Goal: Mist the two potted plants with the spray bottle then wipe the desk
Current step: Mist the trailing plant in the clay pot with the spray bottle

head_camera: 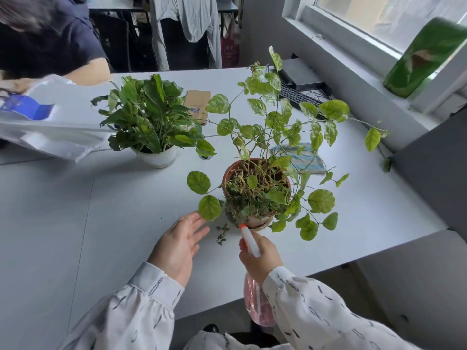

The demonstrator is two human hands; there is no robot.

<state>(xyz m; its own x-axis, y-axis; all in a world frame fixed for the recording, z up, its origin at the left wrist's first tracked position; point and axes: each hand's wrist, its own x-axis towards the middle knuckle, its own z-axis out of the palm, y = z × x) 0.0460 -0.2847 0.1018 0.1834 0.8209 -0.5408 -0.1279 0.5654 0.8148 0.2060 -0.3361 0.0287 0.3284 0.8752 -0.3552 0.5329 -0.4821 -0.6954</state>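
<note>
The right hand gripped the pink spray bottle, its orange-tipped nozzle aimed at the brown-potted plant just ahead. The left hand lay spread and empty beside it, fingertips near a leaf. Farther beyond the left hand stood the white-potted plant; beyond the right, a blue cloth on the desk.

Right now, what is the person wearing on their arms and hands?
Both arms are in loose white sleeves printed with small dark dashes and loops, gathered into buttoned cuffs at the wrists. The left hand and right hand are bare: no gloves, and no rings or watch visible.
</note>
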